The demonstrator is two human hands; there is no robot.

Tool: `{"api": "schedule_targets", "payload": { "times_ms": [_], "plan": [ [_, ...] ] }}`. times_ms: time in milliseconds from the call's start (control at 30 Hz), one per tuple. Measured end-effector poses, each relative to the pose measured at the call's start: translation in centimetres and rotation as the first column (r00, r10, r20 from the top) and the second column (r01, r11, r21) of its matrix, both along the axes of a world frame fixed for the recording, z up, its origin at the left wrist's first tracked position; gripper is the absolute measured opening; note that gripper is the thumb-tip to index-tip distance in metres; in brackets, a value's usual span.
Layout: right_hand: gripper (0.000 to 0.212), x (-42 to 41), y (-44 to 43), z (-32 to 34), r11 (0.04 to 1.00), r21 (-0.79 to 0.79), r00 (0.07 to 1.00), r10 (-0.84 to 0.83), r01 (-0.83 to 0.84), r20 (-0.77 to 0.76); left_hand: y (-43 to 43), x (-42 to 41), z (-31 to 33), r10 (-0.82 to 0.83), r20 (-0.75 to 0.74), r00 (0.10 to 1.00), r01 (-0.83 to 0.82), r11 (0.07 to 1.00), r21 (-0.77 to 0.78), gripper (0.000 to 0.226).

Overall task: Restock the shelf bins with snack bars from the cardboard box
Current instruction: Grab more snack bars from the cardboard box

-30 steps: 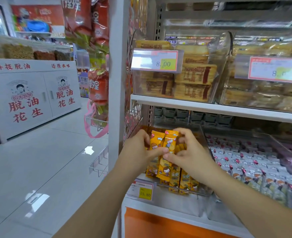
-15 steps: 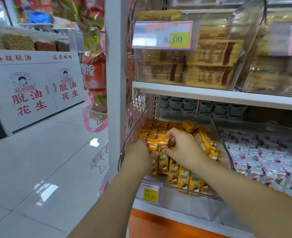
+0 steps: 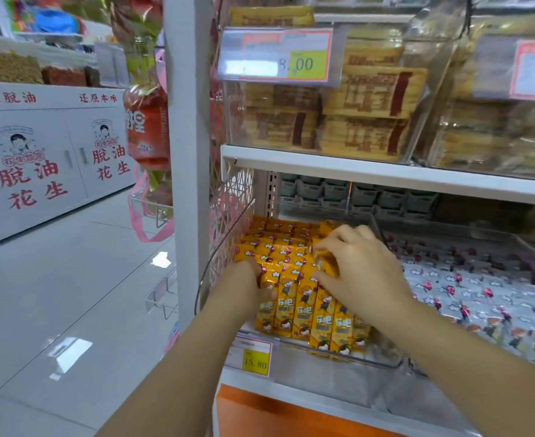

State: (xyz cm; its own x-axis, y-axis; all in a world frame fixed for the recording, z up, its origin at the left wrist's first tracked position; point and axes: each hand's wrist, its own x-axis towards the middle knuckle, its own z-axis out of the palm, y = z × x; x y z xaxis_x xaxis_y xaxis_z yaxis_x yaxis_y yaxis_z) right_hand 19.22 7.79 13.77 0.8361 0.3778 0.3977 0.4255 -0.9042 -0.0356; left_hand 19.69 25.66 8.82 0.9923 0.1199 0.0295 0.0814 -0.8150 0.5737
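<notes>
Placing step: pressing yellow snack bars (image 3: 294, 298) into clear shelf bin (image 3: 382, 362), lower shelf, left end. Left hand (image 3: 244, 282) bracing the row's left edge; right hand (image 3: 360, 269) pinching one bar. Cardboard box not in view. Next, probably: releasing, fetching more.

- Snack bars (image 3: 294, 298): orange-yellow wrappers, cartoon print, packed in rows, lying flat, centre frame.
- Shelf bin (image 3: 382, 362): clear plastic, lower shelf, holding the bars.
</notes>
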Motion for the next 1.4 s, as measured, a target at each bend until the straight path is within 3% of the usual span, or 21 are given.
{"api": "schedule_targets", "payload": {
  "times_ms": [133,267,367,500,633,733,800,867,1000,1100,1200,1333,1400],
  "plan": [
    [0.055,-0.2,-2.2,0.9,0.971,-0.199,0.989,-0.145,0.134,-0.038,0.1,-0.2,0.0,-0.025,-0.011,1.0,0.025,0.998,0.052,0.037],
    [0.06,-0.1,-2.5,1.0,0.97,-0.22,0.968,-0.151,0.105,-0.2,0.3,-0.6,0.4,-0.065,-0.03,0.997,0.066,0.997,0.037,0.022],
    [0.062,-0.3,-2.8,0.8,0.978,-0.177,0.967,-0.146,0.11,-0.209,0.4,-0.9,0.8,-0.069,-0.05,0.996,0.07,0.997,0.012,0.016],
    [0.057,-1.6,-3.9,0.8,0.987,0.088,0.989,-0.126,0.132,-0.074,0.4,-1.3,1.4,-0.048,-0.039,0.998,0.047,0.999,-0.016,0.051],
    [0.035,-3.5,-4.7,0.9,0.905,0.422,0.999,0.031,-0.045,0.039,0.2,-2.1,2.1,-0.04,0.084,0.996,0.048,0.995,-0.09,0.06],
    [0.034,-4.4,-4.4,1.4,0.716,0.698,0.988,0.128,-0.031,-0.087,-0.1,-3.0,3.5,-0.167,0.235,0.958,0.213,0.959,-0.186,0.061],
    [0.031,-4.4,-4.1,1.7,0.571,0.819,0.955,0.208,0.056,-0.21,-0.6,-4.0,4.8,-0.287,0.25,0.925,0.358,0.879,-0.314,0.059],
    [0.03,-4.1,-3.6,1.6,0.478,0.869,0.914,0.285,0.125,-0.289,-0.9,-4.8,5.6,-0.36,0.245,0.9,0.432,0.805,-0.407,0.048],
    [0.03,-4.1,-2.3,1.5,0.395,0.909,0.858,0.411,0.136,-0.307,-0.5,-5.9,5.7,-0.318,0.242,0.917,0.396,0.797,-0.456,0.03],
    [0.03,-4.1,-1.0,1.8,0.448,0.892,0.873,0.406,0.067,-0.27,1.1,-6.9,5.7,-0.268,0.235,0.934,0.352,0.803,-0.482,0.028],
    [0.034,-3.2,1.2,2.0,0.475,0.88,0.898,0.39,-0.008,-0.203,4.0,-7.7,6.4,-0.184,0.275,0.944,0.28,0.888,-0.366,0.024],
    [0.032,-0.8,4.9,0.7,0.687,0.719,0.929,0.324,-0.102,-0.177,7.0,-8.6,6.7,-0.089,0.301,0.949,0.191,0.925,-0.329,0.011],
    [0.036,0.2,6.7,-0.3,0.824,0.554,0.949,0.259,-0.118,-0.182,7.5,-8.8,6.1,-0.062,0.307,0.95,0.163,0.936,-0.313,0.012]
  ]
}}
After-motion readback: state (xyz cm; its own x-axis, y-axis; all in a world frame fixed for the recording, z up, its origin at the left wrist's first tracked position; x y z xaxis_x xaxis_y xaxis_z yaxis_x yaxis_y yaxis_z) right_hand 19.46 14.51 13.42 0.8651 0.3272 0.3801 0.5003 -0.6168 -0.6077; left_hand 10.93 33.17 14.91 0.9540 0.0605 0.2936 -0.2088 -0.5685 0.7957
